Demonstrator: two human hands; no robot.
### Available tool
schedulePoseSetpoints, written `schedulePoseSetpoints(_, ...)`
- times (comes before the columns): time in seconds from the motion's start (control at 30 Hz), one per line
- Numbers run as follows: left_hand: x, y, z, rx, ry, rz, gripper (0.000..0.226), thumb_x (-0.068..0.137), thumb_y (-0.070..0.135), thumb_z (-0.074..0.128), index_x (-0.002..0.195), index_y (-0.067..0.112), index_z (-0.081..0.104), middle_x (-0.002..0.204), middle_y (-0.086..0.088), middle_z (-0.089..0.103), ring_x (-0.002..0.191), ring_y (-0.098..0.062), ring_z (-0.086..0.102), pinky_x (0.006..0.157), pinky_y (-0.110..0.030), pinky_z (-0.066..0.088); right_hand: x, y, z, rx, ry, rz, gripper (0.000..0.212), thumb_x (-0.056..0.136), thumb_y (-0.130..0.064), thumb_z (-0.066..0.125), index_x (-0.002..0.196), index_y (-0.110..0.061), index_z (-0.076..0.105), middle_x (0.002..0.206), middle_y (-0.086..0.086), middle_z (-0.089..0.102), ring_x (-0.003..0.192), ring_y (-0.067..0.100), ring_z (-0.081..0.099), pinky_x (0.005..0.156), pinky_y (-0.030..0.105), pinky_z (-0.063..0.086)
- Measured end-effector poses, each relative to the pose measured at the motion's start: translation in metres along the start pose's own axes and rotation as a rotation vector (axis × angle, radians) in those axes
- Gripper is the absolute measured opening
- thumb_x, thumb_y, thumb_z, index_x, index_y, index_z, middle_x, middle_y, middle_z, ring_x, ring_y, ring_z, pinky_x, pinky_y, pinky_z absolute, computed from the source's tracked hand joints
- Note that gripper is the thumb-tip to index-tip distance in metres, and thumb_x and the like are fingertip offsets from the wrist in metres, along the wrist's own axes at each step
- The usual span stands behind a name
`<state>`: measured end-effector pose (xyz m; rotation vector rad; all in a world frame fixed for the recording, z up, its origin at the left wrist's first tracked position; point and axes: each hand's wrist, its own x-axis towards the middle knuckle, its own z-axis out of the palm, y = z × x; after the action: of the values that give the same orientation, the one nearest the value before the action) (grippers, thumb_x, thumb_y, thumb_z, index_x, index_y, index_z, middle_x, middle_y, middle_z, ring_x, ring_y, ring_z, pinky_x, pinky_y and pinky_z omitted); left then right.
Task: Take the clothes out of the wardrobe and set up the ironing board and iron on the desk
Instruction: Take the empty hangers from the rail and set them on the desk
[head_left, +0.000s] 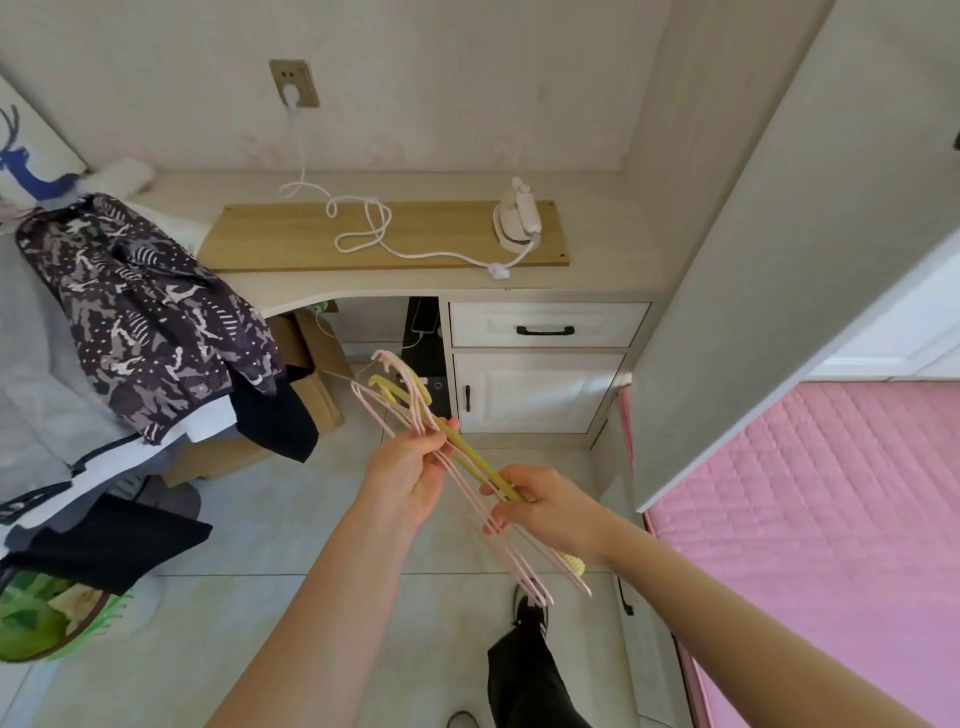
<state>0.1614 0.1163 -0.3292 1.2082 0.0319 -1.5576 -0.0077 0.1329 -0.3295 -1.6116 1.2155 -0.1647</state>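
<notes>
Both my hands hold a bundle of bare clothes hangers (462, 488), several pink ones and a yellow one, above the floor in front of the desk. My left hand (410, 470) grips them near the hooks and my right hand (545, 506) grips them lower down. A wooden ironing board (291, 236) lies flat on the desk (597, 283). A small white iron (516, 215) stands at its right end, its white cord (363, 228) plugged into the wall socket (293, 83). A pile of clothes (140, 317), patterned dark garment on top, lies at the left.
The wardrobe door (810, 234) stands open at the right, above a pink mattress (810, 519). Desk drawers (545, 325) sit below the iron. Cardboard boxes (311, 358) are under the desk. A green chair (47, 618) is at the lower left.
</notes>
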Motion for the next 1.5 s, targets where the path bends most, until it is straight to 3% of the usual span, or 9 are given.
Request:
schedulePoseSetpoints(0.13, 0.032, 0.000, 0.034, 0.107, -0.009, 0.037, 0.021, 0.092, -0.015, 0.041, 0.104, -0.005, 0.055, 0.097, -0.017, 0.059, 0.094, -0.023, 0.062, 0.100, -0.040, 0.047, 0.038, -0.002, -0.035, 0.265, -0.063, 0.067, 0.026, 0.100, -0.021, 0.044, 0.113, -0.006, 0.061, 0.102, 0.010, 0.070, 0.093, 0.021, 0.068, 0.095, 0.040, 0.051)
schedulePoseSetpoints(0.3, 0.066, 0.001, 0.088, 0.190, -0.022, -0.002, 0.022, 0.092, -0.015, 0.039, 0.098, -0.003, 0.056, 0.091, -0.018, 0.062, 0.082, -0.023, 0.061, 0.073, -0.035, 0.051, 0.079, -0.002, -0.092, 0.451, -0.190, 0.117, 0.028, 0.101, -0.018, 0.043, 0.115, 0.001, 0.060, 0.110, 0.015, 0.068, 0.098, 0.026, 0.067, 0.092, 0.038, 0.053)
schedulePoseSetpoints(0.5, 0.102, 0.009, 0.154, 0.280, -0.042, -0.009, 0.018, 0.092, -0.013, 0.041, 0.093, -0.004, 0.057, 0.093, -0.017, 0.062, 0.069, -0.023, 0.054, 0.057, -0.032, 0.041, 0.113, 0.012, -0.154, 0.595, -0.169, 0.139, 0.022, 0.098, -0.013, 0.049, 0.109, 0.003, 0.061, 0.087, 0.010, 0.061, 0.078, 0.019, 0.059, 0.082, 0.035, 0.053)
schedulePoseSetpoints(0.7, 0.138, 0.017, 0.222, 0.382, -0.149, 0.026, 0.012, 0.087, -0.016, 0.052, 0.092, -0.011, 0.061, 0.092, -0.022, 0.065, 0.083, -0.024, 0.064, 0.075, -0.031, 0.056, 0.131, 0.025, -0.207, 0.645, 0.007, 0.088, 0.016, 0.098, -0.009, 0.048, 0.092, -0.002, 0.061, 0.072, 0.006, 0.056, 0.063, 0.017, 0.051, 0.064, 0.031, 0.047)
schedulePoseSetpoints(0.9, 0.173, 0.037, 0.276, 0.545, -0.315, 0.058, 0.003, 0.081, -0.009, 0.064, 0.079, -0.008, 0.066, 0.087, -0.025, 0.062, 0.074, -0.026, 0.065, 0.070, -0.028, 0.060, 0.144, 0.025, -0.259, 0.707, 0.137, 0.085, 0.015, 0.098, -0.010, 0.051, 0.086, -0.003, 0.058, 0.067, 0.006, 0.050, 0.059, 0.015, 0.047, 0.059, 0.027, 0.044)
schedulePoseSetpoints(0.97, 0.185, 0.046, 0.289, 0.577, -0.346, 0.023, 0.003, 0.083, -0.004, 0.065, 0.081, -0.007, 0.066, 0.083, -0.023, 0.066, 0.072, -0.024, 0.069, 0.068, -0.026, 0.059, 0.148, 0.023, -0.281, 0.751, 0.139, 0.136, 0.013, 0.097, -0.009, 0.051, 0.090, -0.001, 0.060, 0.068, 0.006, 0.052, 0.058, 0.015, 0.048, 0.059, 0.028, 0.044)
schedulePoseSetpoints(1.17, 0.205, 0.073, 0.331, 0.721, -0.499, -0.193, 0.018, 0.087, 0.011, 0.068, 0.098, -0.004, 0.069, 0.098, -0.022, 0.072, 0.092, -0.029, 0.071, 0.084, -0.033, 0.057, 0.141, 0.009, -0.347, 0.767, 0.106, 0.283, 0.012, 0.094, -0.005, 0.054, 0.085, -0.003, 0.061, 0.065, 0.007, 0.052, 0.053, 0.013, 0.045, 0.048, 0.023, 0.042)
schedulePoseSetpoints(1.37, 0.222, 0.096, 0.360, 0.919, -0.548, -0.313, 0.034, 0.081, 0.022, 0.074, 0.097, -0.007, 0.066, 0.092, -0.025, 0.072, 0.083, -0.030, 0.073, 0.067, -0.031, 0.061, 0.145, 0.000, -0.375, 0.889, 0.052, 0.364, 0.015, 0.095, 0.001, 0.046, 0.084, -0.002, 0.055, 0.063, 0.006, 0.045, 0.050, 0.011, 0.037, 0.043, 0.019, 0.034)
schedulePoseSetpoints(1.5, 0.233, 0.113, 0.366, 1.206, -0.640, -0.257, 0.040, 0.078, 0.037, 0.076, 0.087, -0.002, 0.071, 0.079, -0.015, 0.075, 0.071, -0.023, 0.074, 0.054, -0.024, 0.057, 0.148, 0.001, -0.377, 0.950, 0.030, 0.388, 0.016, 0.094, 0.002, 0.044, 0.083, -0.004, 0.054, 0.061, 0.004, 0.043, 0.048, 0.009, 0.034, 0.041, 0.017, 0.029)
